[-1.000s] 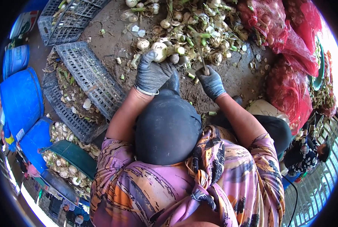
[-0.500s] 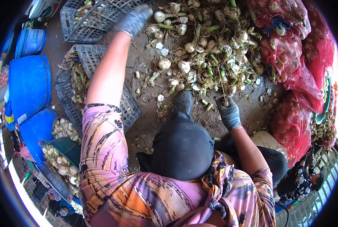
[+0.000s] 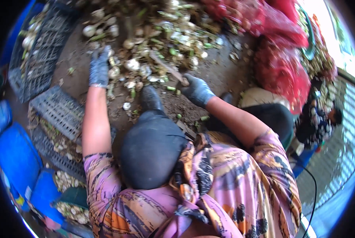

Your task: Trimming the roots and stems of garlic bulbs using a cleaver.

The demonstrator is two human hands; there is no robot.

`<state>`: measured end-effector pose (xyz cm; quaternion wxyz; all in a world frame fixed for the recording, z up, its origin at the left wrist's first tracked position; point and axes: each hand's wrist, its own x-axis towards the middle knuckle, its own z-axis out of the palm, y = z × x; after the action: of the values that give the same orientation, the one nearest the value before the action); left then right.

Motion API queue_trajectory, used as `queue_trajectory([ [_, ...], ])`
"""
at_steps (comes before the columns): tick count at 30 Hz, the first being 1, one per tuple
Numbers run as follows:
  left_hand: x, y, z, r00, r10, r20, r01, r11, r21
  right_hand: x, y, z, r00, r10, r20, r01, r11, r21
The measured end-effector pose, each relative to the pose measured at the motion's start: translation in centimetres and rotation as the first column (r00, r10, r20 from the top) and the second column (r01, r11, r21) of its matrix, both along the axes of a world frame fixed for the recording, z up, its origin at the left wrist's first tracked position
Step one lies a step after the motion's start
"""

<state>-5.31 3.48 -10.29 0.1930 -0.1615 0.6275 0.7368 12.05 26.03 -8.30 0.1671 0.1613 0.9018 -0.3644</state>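
Note:
My left hand (image 3: 100, 69), in a grey glove, reaches to the near left edge of a loose heap of garlic (image 3: 179, 39). Its fingers are apart, beside some bulbs and stalks, with nothing visibly gripped. My right hand (image 3: 199, 91), gloved too, is closed round the handle of a knife (image 3: 165, 66). The narrow blade points up and left over the heap's near edge. A pale garlic bulb (image 3: 132, 64) lies between the hands. Cut stalks and peelings are mixed through the heap.
Grey plastic crates (image 3: 60, 111) lie on the left, beside blue tubs (image 3: 18, 150). Red mesh sacks (image 3: 282, 71) stand at the right. My dark boot (image 3: 151, 99) rests near the heap. Another person (image 3: 318, 119) sits at the far right.
My left hand has come back from the upper crate to the heap's near left edge. The knife has swung leftward, low over the heap. The whole view has shifted and turned.

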Motion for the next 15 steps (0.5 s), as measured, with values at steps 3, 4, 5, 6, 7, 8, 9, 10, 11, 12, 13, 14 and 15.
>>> queue_trajectory([
  [3, 0.6, 1.2, 1.3, 0.993, -0.086, 0.076, 0.076, 0.99, 0.119, 0.1, -0.9, 0.3, 0.978, 0.1, 0.182, -0.093, 0.995, -0.045],
  [4, 0.9, 2.6, 2.0, 0.984, -0.168, 0.062, 0.155, 0.972, 0.175, 0.8, -0.8, 0.3, 0.982, 0.061, 0.181, -0.056, 0.998, -0.03],
  [5, 1.0, 4.2, 3.1, 0.97, -0.241, 0.035, 0.228, 0.948, 0.222, 1.3, -0.7, 0.4, 0.985, 0.029, 0.169, -0.026, 0.999, -0.018],
  [6, 1.0, 5.8, 3.6, 0.946, -0.324, 0.003, 0.311, 0.912, 0.269, 1.8, 0.0, -0.1, 0.982, 0.036, 0.183, -0.032, 0.999, -0.022],
  [7, 1.4, 7.4, 3.9, 0.938, -0.341, 0.067, 0.305, 0.901, 0.309, 2.1, 0.1, 0.2, 0.985, 0.022, 0.172, -0.019, 1.0, -0.018],
  [8, 1.6, 8.1, 4.4, 0.924, -0.374, 0.074, 0.337, 0.893, 0.297, 2.4, 0.3, 0.6, 0.975, 0.037, 0.218, -0.038, 0.999, -0.003],
  [9, 1.7, 9.0, 4.8, 0.908, -0.41, 0.083, 0.372, 0.883, 0.287, 2.6, 0.7, 0.8, 0.963, 0.047, 0.265, -0.052, 0.999, 0.013],
  [10, 2.2, 10.5, 5.4, 0.891, -0.436, 0.13, 0.391, 0.88, 0.27, 2.9, 0.8, 0.9, 0.973, 0.026, 0.23, -0.032, 0.999, 0.02],
  [11, 2.7, 12.0, 6.4, 0.871, -0.48, 0.107, 0.449, 0.865, 0.225, 3.2, 0.9, 0.4, 0.972, 0.016, 0.236, -0.019, 1.0, 0.012],
  [12, 3.0, 14.0, 7.3, 0.807, -0.59, 0.027, 0.574, 0.795, 0.195, 3.4, 1.0, 0.0, 0.974, 0.01, 0.228, -0.013, 1.0, 0.01],
  [13, 3.2, 16.2, 8.5, 0.731, -0.681, -0.053, 0.679, 0.717, 0.156, 3.3, 1.1, -0.3, 0.976, 0.013, 0.22, -0.015, 1.0, 0.01],
  [14, 3.9, 18.5, 10.0, 0.669, -0.734, -0.12, 0.744, 0.659, 0.113, 3.1, 1.0, -0.3, 0.976, -0.012, 0.218, 0.01, 1.0, 0.007],
  [15, 4.3, 21.0, 11.4, 0.527, -0.812, -0.251, 0.847, 0.526, 0.079, 2.9, 0.8, 0.1, 0.976, -0.029, 0.217, 0.029, 1.0, 0.002],
])
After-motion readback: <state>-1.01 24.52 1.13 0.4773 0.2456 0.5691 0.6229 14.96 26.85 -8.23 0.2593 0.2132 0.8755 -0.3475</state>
